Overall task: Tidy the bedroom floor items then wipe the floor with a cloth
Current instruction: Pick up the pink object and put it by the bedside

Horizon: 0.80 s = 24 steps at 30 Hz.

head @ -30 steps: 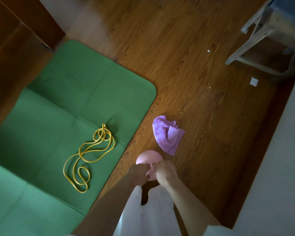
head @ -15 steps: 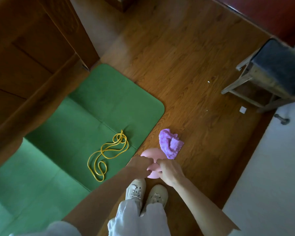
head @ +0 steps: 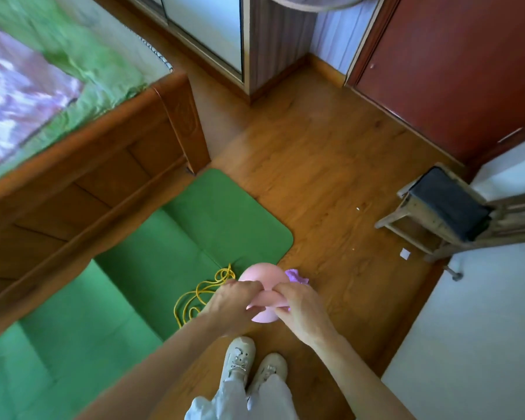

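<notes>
The person straightens up, and the pink dumbbell (head: 262, 294) comes up off the floor with them: a second ago it sat low beside the purple cloth (head: 296, 276), now it hangs in front of the body above the white shoes (head: 252, 363). Both hands hold it by the narrow middle, the left hand (head: 229, 301) with fingers curled round from one side, the right hand (head: 300, 306) pinching from the other, fingertips nearly meeting over the bar. That looks to me like the first floor item being carried off, so tidying is under way and wiping is not yet begun.

Just beyond the right fingers the cloth peeks out, mostly covered by the dumbbell's far head. Beyond the left fingers the yellow rope (head: 199, 294) lies in loops on the green mat (head: 212, 213), partly hidden by the wrist. Both are left to deal with. Paper scraps (head: 404, 253) lie well off past the right hand, near a stool (head: 443, 207). The bed (head: 43, 95) is smeared with motion blur, and where the dumbbell is headed I cannot tell.
</notes>
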Available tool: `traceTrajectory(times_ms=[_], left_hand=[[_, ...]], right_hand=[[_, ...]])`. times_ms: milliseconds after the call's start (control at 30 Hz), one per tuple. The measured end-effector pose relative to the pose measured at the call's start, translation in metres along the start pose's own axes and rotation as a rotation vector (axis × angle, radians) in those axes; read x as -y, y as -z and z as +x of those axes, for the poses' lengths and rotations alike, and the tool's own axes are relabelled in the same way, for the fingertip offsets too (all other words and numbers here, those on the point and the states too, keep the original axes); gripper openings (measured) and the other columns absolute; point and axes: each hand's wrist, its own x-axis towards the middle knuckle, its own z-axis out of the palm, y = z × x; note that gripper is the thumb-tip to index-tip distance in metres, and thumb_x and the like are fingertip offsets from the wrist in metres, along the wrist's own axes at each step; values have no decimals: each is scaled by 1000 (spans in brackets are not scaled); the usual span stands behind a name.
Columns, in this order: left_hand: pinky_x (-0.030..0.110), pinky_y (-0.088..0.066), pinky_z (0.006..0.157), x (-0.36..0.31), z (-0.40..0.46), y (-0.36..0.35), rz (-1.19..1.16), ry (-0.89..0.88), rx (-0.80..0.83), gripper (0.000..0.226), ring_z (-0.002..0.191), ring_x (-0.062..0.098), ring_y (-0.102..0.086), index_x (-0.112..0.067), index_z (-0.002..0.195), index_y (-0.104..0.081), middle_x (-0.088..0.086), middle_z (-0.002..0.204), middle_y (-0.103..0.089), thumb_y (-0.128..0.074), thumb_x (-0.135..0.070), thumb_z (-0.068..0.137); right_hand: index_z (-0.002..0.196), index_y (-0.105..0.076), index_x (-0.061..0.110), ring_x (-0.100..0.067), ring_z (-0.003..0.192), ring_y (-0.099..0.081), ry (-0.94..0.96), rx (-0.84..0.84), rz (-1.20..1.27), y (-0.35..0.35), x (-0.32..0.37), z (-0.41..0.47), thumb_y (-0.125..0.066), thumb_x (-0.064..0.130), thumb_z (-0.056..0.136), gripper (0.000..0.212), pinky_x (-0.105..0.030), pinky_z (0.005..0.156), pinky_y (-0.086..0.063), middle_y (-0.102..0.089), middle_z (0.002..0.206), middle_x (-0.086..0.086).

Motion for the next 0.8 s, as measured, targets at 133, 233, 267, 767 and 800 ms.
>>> traceTrajectory(times_ms=[133,233,267,767,800], left_hand=[[29,-40,75,-20,-34,60,-51,-56,-190,26,79,23,-61,-15,101,-59,0,88,-66,-56,-33,83],[21,-38,64,-37,-59,101,-23,-76,-316,24,65,18,-60,-19,93,-61,-6,79,-65,-65,-34,75],[20,-37,63,-43,-67,113,-26,-82,-350,24,64,17,-60,-20,93,-60,-7,78,-65,-68,-33,74],[29,-44,66,-92,-135,221,0,-67,-644,26,72,20,-61,-19,93,-59,-6,84,-66,-63,-39,78],[28,-44,66,-93,-137,222,1,-59,-651,26,71,19,-61,-19,93,-60,-6,83,-66,-64,-39,77]], right_hand=[[85,-63,12,-19,82,-59,97,-65,21,54,46,-10,-71,13,76,13,-28,73,-45,-65,84,0],[86,-62,12,-18,80,-56,169,-112,60,95,80,-18,-69,16,77,13,-24,70,-39,-63,83,1],[88,-63,11,-18,80,-56,193,-135,67,108,91,-21,-69,17,77,14,-24,69,-39,-64,83,1],[111,-64,23,-10,84,-54,374,-256,-2,206,186,-41,-48,37,83,35,-20,71,-37,-65,91,8],[111,-64,22,-9,84,-54,375,-253,-6,207,188,-40,-51,37,83,34,-19,71,-35,-65,91,8]])
